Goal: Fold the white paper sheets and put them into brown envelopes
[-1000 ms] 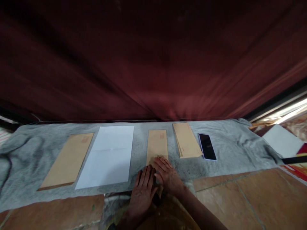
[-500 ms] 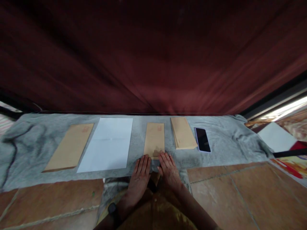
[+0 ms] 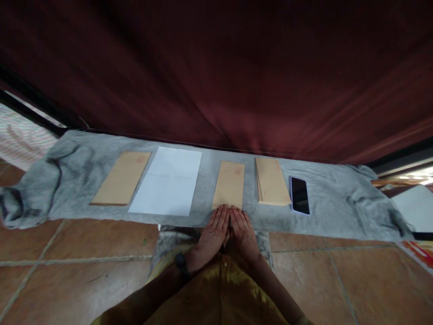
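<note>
My left hand (image 3: pixel 213 234) and my right hand (image 3: pixel 242 234) lie flat side by side on a grey cloth (image 3: pixel 67 162), fingers stretched out, fingertips touching the near edge of a single brown envelope (image 3: pixel 230 184). Neither hand holds anything. A dark band sits on my left wrist. To the right of that envelope lies a stack of brown envelopes (image 3: pixel 271 180), and past it a black phone (image 3: pixel 299 195). To the left lie a white sheet of paper (image 3: pixel 168 180) and another brown envelope (image 3: pixel 122 177).
The grey cloth is spread along a tiled floor (image 3: pixel 338 271) in front of a dark red curtain (image 3: pixel 216 72). A white sheet (image 3: pixel 417 207) and colourful items lie at the far right edge. My yellow-clad lap fills the bottom centre.
The camera has tilted and shifted, so the cloth now sits higher in view. My hands have drawn together, slid off the envelope's lower part and rest at its near edge.
</note>
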Demonstrator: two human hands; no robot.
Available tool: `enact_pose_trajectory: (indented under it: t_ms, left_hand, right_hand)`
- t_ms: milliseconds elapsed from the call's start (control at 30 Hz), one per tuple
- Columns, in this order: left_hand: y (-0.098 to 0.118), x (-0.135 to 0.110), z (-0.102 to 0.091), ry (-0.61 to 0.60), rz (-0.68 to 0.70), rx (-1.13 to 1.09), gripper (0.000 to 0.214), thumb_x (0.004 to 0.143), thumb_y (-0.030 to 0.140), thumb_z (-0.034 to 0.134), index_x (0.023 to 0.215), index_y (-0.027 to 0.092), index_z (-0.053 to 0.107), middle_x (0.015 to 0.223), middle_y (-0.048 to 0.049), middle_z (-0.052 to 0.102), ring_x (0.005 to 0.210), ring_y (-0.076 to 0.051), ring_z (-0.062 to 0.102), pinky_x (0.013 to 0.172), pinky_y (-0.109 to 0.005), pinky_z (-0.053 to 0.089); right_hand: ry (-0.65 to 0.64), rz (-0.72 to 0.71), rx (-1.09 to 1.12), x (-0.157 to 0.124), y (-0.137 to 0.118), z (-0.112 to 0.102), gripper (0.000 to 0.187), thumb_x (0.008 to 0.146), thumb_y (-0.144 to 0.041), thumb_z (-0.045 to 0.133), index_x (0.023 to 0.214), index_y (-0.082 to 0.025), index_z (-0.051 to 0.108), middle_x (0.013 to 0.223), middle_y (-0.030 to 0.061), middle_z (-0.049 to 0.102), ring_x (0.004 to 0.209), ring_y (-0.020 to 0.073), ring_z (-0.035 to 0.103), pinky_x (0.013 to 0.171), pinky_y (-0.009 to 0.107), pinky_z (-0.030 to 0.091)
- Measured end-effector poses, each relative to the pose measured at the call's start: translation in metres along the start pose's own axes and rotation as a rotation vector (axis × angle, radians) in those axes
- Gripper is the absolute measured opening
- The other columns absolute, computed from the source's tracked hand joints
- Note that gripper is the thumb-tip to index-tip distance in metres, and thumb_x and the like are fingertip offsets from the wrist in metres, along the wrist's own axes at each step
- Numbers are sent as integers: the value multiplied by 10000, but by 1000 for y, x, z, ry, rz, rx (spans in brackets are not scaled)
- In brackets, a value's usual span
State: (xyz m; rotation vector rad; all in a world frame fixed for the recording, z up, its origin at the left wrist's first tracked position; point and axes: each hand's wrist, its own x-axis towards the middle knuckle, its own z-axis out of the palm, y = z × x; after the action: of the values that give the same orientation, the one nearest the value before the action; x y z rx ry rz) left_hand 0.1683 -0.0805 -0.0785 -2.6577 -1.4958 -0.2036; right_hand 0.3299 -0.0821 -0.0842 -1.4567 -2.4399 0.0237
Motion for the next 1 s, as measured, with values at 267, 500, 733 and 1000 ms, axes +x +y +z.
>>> enact_pose_trajectory:
  t_ms: [267,500,733,1000]
  left_hand:
    - [-22,-10,-12,-80,23,-6,728,953,272,512,1577,30,225,1640,-229,232,1524,-305,245,1248,-463,256]
    - [-36,-15,-26,-134,35,23,790,969,498,512,1563,33,279,1644,-216,224,1538,-315,179,1262,-467,205]
    - [-38,-17,-23,-123,38,20,925,914,635,540,1543,-1,304,1630,-254,227,1526,-367,209,1246,-510,219]
    - [-34,-12,-27,-88,-20,-46,783,988,605,409,1508,20,392,1580,-231,374,1500,-341,306,1210,-482,286]
  right_hand:
    - [-21,-2,-9,-1,1,-2,611,954,-133,396,1557,-80,308,1578,158,410,1482,258,330,1205,482,315]
    - [5,13,-6,-5,0,-1,622,971,-165,403,1573,-93,265,1571,166,418,1467,252,345,1208,503,284]
    - [13,9,28,-9,1,-5,642,979,-167,373,1595,-110,203,1583,171,393,1472,265,332,1188,526,300]
    - [21,9,75,-10,1,-7,630,1015,-232,403,1599,-121,194,1578,174,400,1467,275,343,1183,541,304]
